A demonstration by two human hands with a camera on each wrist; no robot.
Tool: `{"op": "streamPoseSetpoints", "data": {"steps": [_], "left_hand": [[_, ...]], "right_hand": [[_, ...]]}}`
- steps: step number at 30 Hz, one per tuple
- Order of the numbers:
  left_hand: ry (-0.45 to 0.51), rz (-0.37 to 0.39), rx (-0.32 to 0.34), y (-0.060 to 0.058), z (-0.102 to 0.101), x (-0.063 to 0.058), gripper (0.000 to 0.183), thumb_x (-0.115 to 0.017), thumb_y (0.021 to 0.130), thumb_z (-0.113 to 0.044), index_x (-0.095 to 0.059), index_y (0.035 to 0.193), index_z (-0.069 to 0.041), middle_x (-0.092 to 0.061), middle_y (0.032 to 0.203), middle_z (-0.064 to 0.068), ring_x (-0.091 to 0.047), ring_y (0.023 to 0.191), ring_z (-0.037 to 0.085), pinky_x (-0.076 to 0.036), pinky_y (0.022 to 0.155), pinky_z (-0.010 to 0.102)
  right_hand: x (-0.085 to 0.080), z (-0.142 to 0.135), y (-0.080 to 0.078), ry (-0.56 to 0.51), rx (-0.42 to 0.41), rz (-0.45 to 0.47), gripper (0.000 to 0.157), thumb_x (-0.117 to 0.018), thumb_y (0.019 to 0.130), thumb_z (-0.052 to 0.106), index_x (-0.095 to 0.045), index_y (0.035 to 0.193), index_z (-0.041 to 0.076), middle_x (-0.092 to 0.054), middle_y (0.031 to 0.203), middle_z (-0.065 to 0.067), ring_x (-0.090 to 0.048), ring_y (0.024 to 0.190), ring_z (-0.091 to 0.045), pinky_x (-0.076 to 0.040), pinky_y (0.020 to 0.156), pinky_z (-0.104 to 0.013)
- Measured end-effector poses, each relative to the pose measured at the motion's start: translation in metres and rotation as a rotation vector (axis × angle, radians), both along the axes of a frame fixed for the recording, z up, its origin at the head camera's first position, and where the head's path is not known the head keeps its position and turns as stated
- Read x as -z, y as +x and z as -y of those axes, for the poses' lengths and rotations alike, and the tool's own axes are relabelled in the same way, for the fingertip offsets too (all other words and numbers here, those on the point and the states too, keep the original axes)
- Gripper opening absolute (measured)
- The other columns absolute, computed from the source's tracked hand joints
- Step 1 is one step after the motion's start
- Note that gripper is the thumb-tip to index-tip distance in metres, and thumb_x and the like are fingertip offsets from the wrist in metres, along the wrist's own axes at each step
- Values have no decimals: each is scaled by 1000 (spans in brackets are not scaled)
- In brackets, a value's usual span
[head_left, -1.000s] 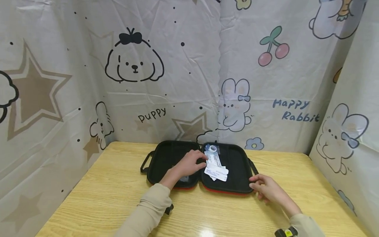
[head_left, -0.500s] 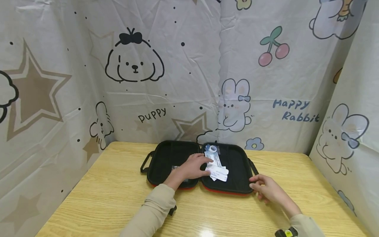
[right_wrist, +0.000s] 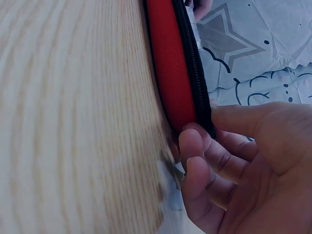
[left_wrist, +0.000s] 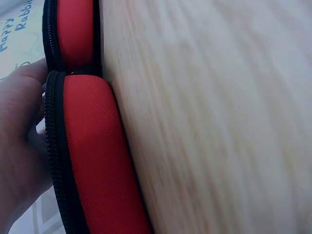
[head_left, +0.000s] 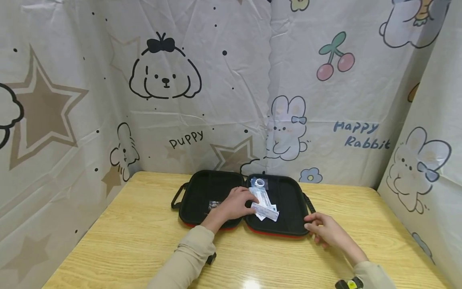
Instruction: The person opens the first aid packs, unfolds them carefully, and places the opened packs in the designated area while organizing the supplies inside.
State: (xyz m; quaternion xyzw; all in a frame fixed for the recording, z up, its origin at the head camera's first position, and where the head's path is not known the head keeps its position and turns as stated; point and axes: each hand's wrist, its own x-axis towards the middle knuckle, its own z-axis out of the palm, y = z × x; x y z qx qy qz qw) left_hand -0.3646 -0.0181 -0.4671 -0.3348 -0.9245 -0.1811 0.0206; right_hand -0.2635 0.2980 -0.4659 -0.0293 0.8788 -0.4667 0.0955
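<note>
A black-lined zip case with a red shell lies unfolded on the table, its right half [head_left: 291,208] beside its left half [head_left: 196,196]. My left hand [head_left: 235,204] reaches over the hinge and pinches the near end of a flat white packet [head_left: 266,211], which is tipped up on edge. Beneath it are more white and pale blue packets [head_left: 262,196], with a white ring-shaped roll [head_left: 259,183] behind them. My right hand [head_left: 325,229] pinches the near right corner of the case, thumb on the zip rim and fingers against the red side [right_wrist: 170,73].
A small clear packet [head_left: 213,205] lies in the left half, partly hidden by my left wrist. Black carry handles [head_left: 176,200] stick out at both outer sides. The wooden table [head_left: 274,265] meets a printed cloth [head_left: 231,100] at its back.
My left hand has shifted slightly right and nearer, onto the top white packet. That packet has tilted up from lying flat. My right hand stays at the corner.
</note>
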Motion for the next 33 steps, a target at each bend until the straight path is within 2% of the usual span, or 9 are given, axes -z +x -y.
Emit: {"op": "streamPoseSetpoints", "data": {"steps": [5,8,12,15,18,23,29,33], "left_hand": [[54,-30,-5,-1,3,0,22,-74,88,-32,-75,109,-23,-72,110,-8,-54,119,18,-33,110,45],[120,-45,-6,-2,5,-2,18,-74,89,-29,-76,104,-20,-72,98,-8,-59,100,14,-41,98,38],[231,1,-25,-3,9,-6,17,-72,91,-25,-74,106,-18,-68,90,-6,-56,82,10,-45,79,27],[302,50,-46,-3,14,-8,22,-69,93,-23,-71,115,-19,-65,91,-5,-54,80,9,-45,75,24],[363,79,-53,-3,20,-10,26,-67,95,-23,-69,121,-21,-63,92,-5,-54,82,10,-46,77,26],[475,144,-71,-3,34,-12,26,-68,95,-21,-70,121,-17,-63,94,-2,-54,84,12,-48,79,27],[539,147,-124,-5,58,-14,31,-75,89,-19,-71,119,-11,-67,92,2,-57,81,12,-48,76,26],[564,145,-174,-7,77,-13,32,-79,85,-17,-73,115,-12,-68,88,1,-57,77,11,-48,73,25]], "right_hand": [[1,0,0,1,5,2,36,-62,98,18,-54,125,-4,-58,86,-8,-55,58,-17,-43,43,-27],[1,0,0,1,6,1,35,-62,98,18,-54,125,-4,-58,85,-8,-55,58,-17,-43,43,-27],[1,0,0,3,7,0,35,-63,98,18,-54,125,-3,-58,86,-8,-55,58,-17,-43,43,-28],[2,0,-1,2,2,-1,36,-63,98,18,-54,125,-4,-58,86,-8,-55,58,-17,-44,43,-28],[2,-1,-1,3,-5,-4,36,-63,97,19,-54,125,-4,-58,86,-8,-55,58,-17,-44,43,-28],[1,0,-2,2,-12,-7,36,-63,97,18,-54,125,-4,-58,85,-8,-55,57,-16,-44,43,-28],[1,-1,-1,6,-14,-7,37,-63,98,19,-54,125,-4,-59,86,-8,-56,58,-16,-45,44,-28],[1,-2,-1,13,-21,-7,37,-63,98,19,-54,125,-4,-60,87,-8,-56,58,-16,-45,44,-28]]}}
